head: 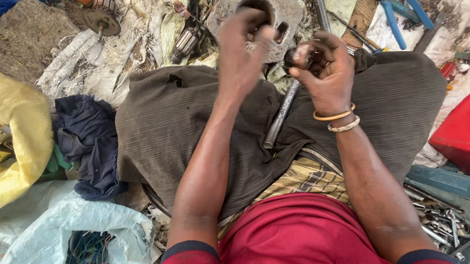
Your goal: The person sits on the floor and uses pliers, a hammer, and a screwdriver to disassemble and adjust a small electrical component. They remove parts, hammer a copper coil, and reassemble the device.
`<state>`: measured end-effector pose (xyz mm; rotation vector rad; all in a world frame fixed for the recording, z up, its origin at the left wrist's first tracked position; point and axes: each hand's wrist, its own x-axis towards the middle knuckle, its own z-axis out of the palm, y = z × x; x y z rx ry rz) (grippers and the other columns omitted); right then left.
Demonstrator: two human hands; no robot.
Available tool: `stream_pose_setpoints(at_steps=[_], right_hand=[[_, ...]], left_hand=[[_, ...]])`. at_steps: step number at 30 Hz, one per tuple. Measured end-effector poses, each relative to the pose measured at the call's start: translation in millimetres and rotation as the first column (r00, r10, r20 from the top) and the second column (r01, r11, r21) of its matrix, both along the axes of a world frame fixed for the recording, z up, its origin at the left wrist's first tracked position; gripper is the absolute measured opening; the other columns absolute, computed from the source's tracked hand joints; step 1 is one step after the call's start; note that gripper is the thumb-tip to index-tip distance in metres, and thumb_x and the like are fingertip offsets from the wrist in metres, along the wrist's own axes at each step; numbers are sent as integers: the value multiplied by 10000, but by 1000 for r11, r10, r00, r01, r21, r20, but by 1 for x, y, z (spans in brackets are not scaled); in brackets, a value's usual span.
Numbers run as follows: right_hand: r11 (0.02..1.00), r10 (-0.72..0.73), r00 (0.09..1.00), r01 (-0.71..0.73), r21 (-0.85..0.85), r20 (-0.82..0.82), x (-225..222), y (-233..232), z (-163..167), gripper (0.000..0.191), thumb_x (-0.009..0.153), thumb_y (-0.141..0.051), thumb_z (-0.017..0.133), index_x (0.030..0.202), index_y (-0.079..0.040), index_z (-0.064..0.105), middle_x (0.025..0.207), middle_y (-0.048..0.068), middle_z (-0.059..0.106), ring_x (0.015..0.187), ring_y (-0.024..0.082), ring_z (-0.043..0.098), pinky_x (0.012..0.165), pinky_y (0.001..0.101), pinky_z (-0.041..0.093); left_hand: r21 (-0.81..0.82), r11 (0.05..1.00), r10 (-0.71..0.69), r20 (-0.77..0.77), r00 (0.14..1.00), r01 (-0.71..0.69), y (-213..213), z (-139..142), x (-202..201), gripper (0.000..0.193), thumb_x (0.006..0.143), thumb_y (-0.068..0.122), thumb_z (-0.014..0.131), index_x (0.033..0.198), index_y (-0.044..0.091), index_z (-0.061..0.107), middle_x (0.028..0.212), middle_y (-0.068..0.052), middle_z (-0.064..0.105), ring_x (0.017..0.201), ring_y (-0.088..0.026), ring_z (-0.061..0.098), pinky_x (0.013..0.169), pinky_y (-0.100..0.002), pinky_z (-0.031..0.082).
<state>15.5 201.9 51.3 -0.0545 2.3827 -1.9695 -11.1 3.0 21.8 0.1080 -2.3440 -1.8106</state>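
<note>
A: Where are the hands, and how much room is around them?

B: Both are raised over the lap. The right hand (324,70) has its fingers curled tight around a small dark metal part (299,57); a grey metal rod (282,114) slants down from it across the dark striped cloth (174,125) on the knees. The left hand (243,54) sits just beside it, fingers bent and bunched together; I cannot tell whether they pinch anything. There is little open room: clutter rings the lap on every side.

A: What lies at the edges?

B: Ahead, a flat grey metal plate (286,1) with holes, near a wound motor armature (185,41). Far right at the top, blue-handled pliers (397,10). A red box (469,126) stands at the right edge, with loose bolts and sockets (443,227) below it.

A: Any packages?

B: A yellow sack (9,131) at the left holds small cartons, one with a red label. Below it, a pale blue bag (49,238) holds blue wires (87,263).

A: And the surface?

B: Ground covered in dirty white woven sacking (98,64).
</note>
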Motion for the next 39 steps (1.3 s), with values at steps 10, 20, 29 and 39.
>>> stream_pose_setpoints(at_steps=[10, 20, 29, 39], right_hand=[[988, -31, 999, 33, 151, -17, -1, -11, 5, 555, 858, -200, 935, 1303, -39, 643, 1256, 90, 697, 1136, 174, 712, 983, 300, 641], [991, -121, 988, 114, -66, -101, -7, -21, 0, 538, 933, -65, 913, 1374, -18, 608, 1313, 117, 688, 1237, 219, 698, 1090, 332, 639], [981, 119, 971, -83, 175, -206, 0, -26, 18, 620, 814, -13, 894, 1355, -3, 590, 1367, 145, 557, 1240, 261, 650, 1025, 364, 593], [990, 15, 1000, -17, -142, -10, 0, -25, 7, 567, 886, -54, 916, 1355, -13, 599, 1325, 94, 642, 1212, 212, 689, 1060, 339, 650]], left_hand=[[470, 873, -228, 151, 962, 133, 23, -10, 7, 286, 902, 259, 812, 1098, 55, 775, 999, -73, 805, 877, -133, 762, 766, -281, 647], [-10, 987, 162, -39, 986, -163, -1, -6, 4, 529, 980, 183, 782, 1425, 34, 538, 1366, -184, 595, 1274, -302, 565, 1022, -494, 503], [367, 914, -182, -12, 983, 174, 23, -6, 11, 249, 982, 226, 761, 1198, 101, 763, 1102, -76, 798, 993, -162, 786, 866, -307, 664], [-413, 777, 310, -409, 859, -476, -12, 25, 3, 612, 819, 380, 790, 1256, -24, 649, 1230, -365, 576, 1105, -494, 576, 892, -491, 515]])
